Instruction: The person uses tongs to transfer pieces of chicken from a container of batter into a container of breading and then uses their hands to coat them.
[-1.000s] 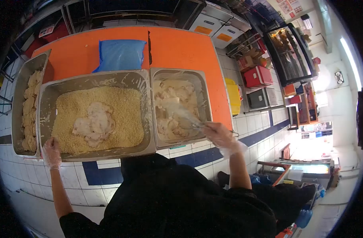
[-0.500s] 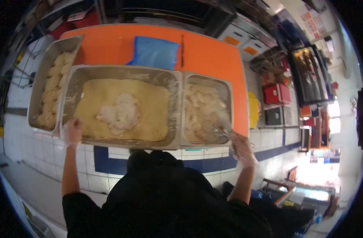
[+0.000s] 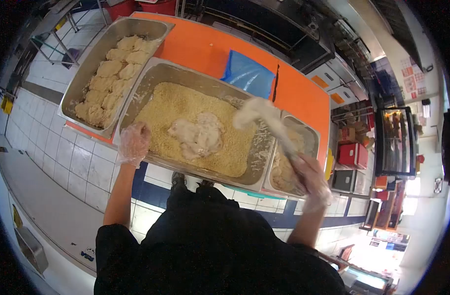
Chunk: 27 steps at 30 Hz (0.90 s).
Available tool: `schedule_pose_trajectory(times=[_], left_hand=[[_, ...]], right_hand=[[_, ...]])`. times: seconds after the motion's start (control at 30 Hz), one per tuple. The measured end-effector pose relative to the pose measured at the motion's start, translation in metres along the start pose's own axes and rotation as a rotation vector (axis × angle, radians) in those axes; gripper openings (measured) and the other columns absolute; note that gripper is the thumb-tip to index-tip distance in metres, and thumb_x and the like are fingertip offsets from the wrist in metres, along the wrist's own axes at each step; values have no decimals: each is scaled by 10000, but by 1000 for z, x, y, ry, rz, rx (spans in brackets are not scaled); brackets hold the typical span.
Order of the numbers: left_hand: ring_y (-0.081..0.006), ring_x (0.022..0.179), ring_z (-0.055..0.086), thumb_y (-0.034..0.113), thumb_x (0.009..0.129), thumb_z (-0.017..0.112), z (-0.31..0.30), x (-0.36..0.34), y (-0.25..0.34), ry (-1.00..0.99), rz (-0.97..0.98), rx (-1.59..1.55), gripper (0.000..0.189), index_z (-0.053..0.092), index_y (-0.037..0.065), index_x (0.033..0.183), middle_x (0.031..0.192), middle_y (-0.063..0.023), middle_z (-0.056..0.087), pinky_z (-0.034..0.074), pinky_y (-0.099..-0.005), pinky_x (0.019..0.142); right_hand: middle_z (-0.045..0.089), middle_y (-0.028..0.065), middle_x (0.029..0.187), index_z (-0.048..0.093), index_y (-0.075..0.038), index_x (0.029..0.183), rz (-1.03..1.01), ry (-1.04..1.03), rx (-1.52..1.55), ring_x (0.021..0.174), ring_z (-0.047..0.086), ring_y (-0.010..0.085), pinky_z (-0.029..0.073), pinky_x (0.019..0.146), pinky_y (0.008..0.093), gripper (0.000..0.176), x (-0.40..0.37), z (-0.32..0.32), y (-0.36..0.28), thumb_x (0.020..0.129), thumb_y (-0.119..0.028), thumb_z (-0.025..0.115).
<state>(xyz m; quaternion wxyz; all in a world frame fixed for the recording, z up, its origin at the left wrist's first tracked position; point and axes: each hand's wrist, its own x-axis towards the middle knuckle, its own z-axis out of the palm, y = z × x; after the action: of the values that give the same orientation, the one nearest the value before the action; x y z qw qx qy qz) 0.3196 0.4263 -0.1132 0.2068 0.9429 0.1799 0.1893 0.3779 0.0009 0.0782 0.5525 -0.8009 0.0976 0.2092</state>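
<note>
- Gloved left hand (image 3: 134, 142): fingers curled over the rim of the crumb tray (image 3: 148, 86).
- Gloved right hand (image 3: 311, 178): fingers wrapped around a metal tool (image 3: 285, 142), holding 1 battered piece (image 3: 257, 110) above the tray.

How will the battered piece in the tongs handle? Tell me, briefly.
Probably floppy: the piece droops and stretches from the tongs in the right hand. Likely slippery, since wet batter coats it all over. Seemingly light for its size, as one hand holds it up over the crumb tray.
</note>
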Motion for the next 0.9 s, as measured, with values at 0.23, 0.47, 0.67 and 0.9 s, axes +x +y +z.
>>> schedule_pose_trajectory(times=[0.23, 0.47, 0.67, 0.9], left_hand=[[-383, 748, 601, 221, 841, 571, -7, 1, 0, -74, 47, 2, 173, 626, 64, 794, 739, -173, 635, 448, -472, 709], [-347, 834, 593, 226, 882, 566, 11, -6, -11, -6, 125, 22, 156, 603, 75, 872, 847, -150, 635, 447, -452, 756], [-363, 808, 590, 251, 913, 548, 7, 3, -16, -159, 103, 107, 255, 616, 9, 870, 837, -185, 627, 441, -451, 725], [-357, 706, 593, 255, 894, 581, 9, 3, -18, -165, 8, -72, 305, 637, -33, 811, 731, -200, 617, 444, -433, 649]], right_hand=[[569, 37, 822, 562, -58, 1212, -152, -267, -563, 655, 499, 67, 395, 563, 231, 432, 107, 92, 51, 901, -356, 592], [489, -12, 653, 532, -138, 1223, 80, -37, -288, 502, 424, 48, 318, 423, 222, 335, 22, -24, 15, 928, -291, 577], [524, 46, 730, 540, -130, 1084, -348, 184, -925, 637, 539, 162, 437, 568, 278, 187, 49, -133, 72, 906, -183, 558], [641, 143, 1037, 627, -58, 1017, -253, -231, -1608, 1016, 610, 307, 495, 863, 397, 272, 130, -124, 69, 880, -260, 507]])
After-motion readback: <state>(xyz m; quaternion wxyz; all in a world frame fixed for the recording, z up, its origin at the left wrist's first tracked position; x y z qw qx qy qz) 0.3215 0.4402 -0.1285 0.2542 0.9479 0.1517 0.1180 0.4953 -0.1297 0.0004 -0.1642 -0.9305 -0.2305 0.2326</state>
